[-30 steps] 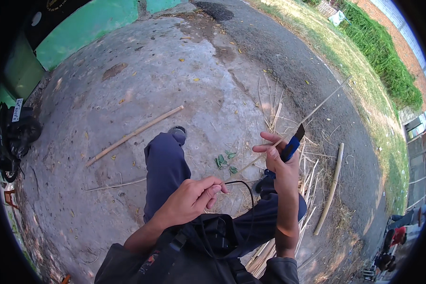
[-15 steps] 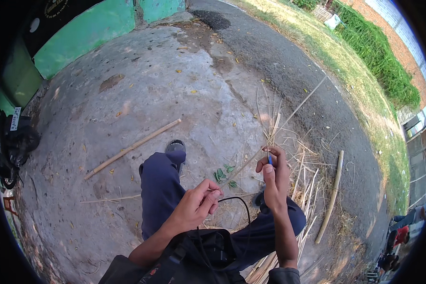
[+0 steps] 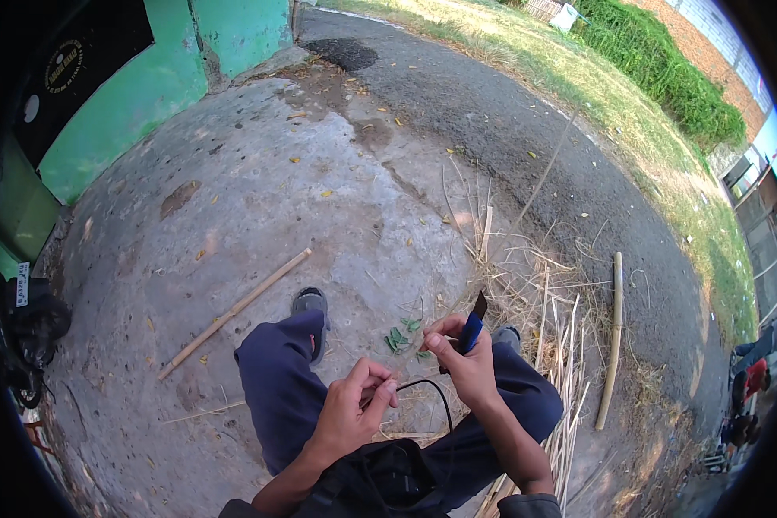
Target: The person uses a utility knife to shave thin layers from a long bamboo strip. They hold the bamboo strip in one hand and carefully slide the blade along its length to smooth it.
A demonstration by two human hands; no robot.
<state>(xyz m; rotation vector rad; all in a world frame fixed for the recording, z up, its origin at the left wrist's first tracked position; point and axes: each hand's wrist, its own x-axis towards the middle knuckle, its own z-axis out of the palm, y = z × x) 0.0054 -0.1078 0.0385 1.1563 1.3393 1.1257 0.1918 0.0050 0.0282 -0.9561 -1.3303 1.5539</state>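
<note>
My left hand (image 3: pixel 352 413) is closed in a pinch, with fingers and thumb together on the near end of a thin bamboo strip. My right hand (image 3: pixel 464 367) grips a blue utility knife (image 3: pixel 471 331), its dark blade pointing up and away from me. The long thin bamboo strip (image 3: pixel 546 175) slants from the right hand to the far right over the road edge. Between the two hands the strip is hard to make out. Below them are my knees in dark blue trousers, and a black cable (image 3: pixel 436 386) loops close to the right hand.
Split bamboo strips (image 3: pixel 563 371) and shavings (image 3: pixel 527 259) lie at my right, with a thick bamboo pole (image 3: pixel 611 341) beyond. A round stick (image 3: pixel 237 312) rests on the concrete at left. Green leaves (image 3: pixel 399 337) lie ahead. A partly visible motorbike (image 3: pixel 34 324) stands far left.
My right hand has drawn back toward my left hand and turned, so the knife blade now shows. The strip's far end has shifted with it. The whole view has tilted slightly.
</note>
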